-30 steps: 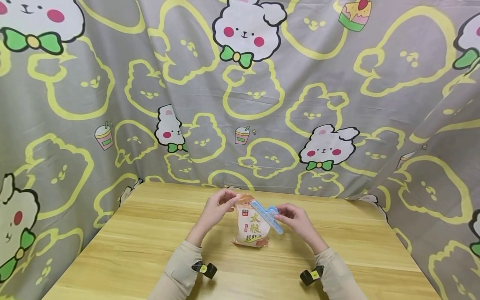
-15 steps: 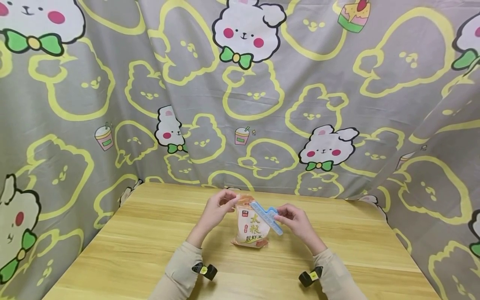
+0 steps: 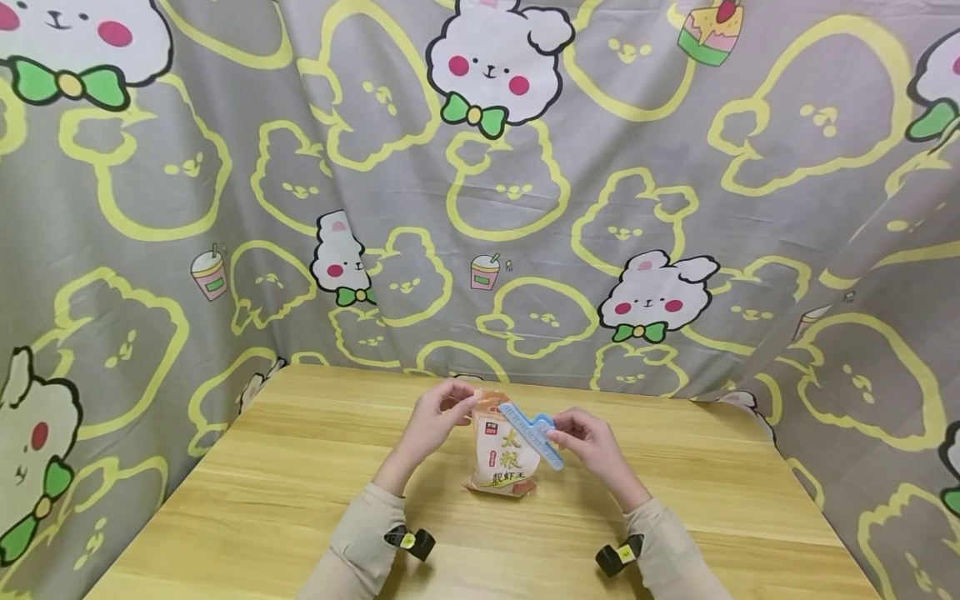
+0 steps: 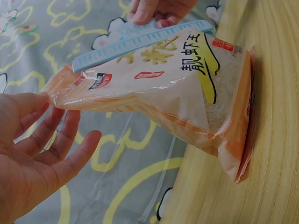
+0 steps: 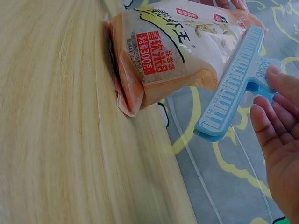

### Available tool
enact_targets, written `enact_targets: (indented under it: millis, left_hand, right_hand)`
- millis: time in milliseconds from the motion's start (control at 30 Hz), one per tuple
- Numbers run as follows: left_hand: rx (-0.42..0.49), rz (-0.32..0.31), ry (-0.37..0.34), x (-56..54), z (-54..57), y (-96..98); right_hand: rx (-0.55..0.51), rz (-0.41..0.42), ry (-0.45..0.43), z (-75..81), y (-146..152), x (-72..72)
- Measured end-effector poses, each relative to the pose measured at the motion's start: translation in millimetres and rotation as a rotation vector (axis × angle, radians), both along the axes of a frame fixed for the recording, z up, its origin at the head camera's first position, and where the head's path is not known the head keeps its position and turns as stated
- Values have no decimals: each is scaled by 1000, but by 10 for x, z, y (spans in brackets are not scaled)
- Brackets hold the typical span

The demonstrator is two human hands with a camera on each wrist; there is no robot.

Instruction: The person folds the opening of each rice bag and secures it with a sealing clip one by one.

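Observation:
A small bag of rice [image 3: 504, 454], white with orange ends, stands upright on the wooden table. My left hand [image 3: 438, 418] pinches its top left corner between thumb and index finger; the other fingers spread loosely in the left wrist view. A blue sealing clip [image 5: 233, 84] with piano-key marks lies slantwise across the bag's upper right corner. By its handle, my right hand [image 3: 588, 442] holds the clip between thumb and fingers. One end of the clip reaches the bag's top; the other sticks out past its right side. Whether its jaws press on the film cannot be told.
The wooden table [image 3: 270, 492] extends around the bag on every side. Behind and beside it hangs a grey curtain [image 3: 405, 192] with cartoon rabbits and yellow outlines. Each wrist wears a black camera, such as the left wrist camera [image 3: 416, 543].
The right hand and the clip have shifted very slightly, the clip's lower end a touch lower and to the left. The left hand keeps its pinch, and the bag stands in the same place.

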State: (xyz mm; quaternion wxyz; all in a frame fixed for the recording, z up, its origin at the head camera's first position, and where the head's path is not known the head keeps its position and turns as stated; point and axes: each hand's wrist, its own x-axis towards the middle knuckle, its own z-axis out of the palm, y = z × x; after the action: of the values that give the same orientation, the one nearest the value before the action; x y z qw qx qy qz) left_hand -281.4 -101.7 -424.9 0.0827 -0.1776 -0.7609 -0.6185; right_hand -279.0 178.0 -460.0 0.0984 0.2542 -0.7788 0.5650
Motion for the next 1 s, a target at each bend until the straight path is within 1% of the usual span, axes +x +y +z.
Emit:
enact_targets:
  millis: [100,167,400,467,567,633,700,800,900,1000]
  left_hand:
    - [4,2,-3,1,1,6]
    - [6,5,-7,-1,-2,11]
    - [11,9,-33,-1,5,27]
    - [2,5,-40,17,35,32]
    - [-7,-6,-44,92,132,34]
    - [-7,-10,-34,146,193,35]
    - [-5,-11,-23,186,235,37]
    - [-3,-7,-10,194,236,40]
    - [-7,-4,-11,183,226,39]
    - [-11,-6,-11,174,214,37]
  right_hand:
    - [-3,-10,4,-94,21,-62]
    - [-11,-13,9,-128,27,-82]
    - [-43,-12,25,-151,14,-93]
    - [-48,-13,23,-154,10,-95]
    - [-51,-12,13,-157,5,-96]
    - [-52,-17,3,-155,1,-95]
    - [-47,-24,-2,-146,-6,-88]
    - [-49,-34,-10,-114,-26,-67]
    - [-52,-35,-15,-45,-55,-15]
    - [-56,-26,1,55,-86,62]
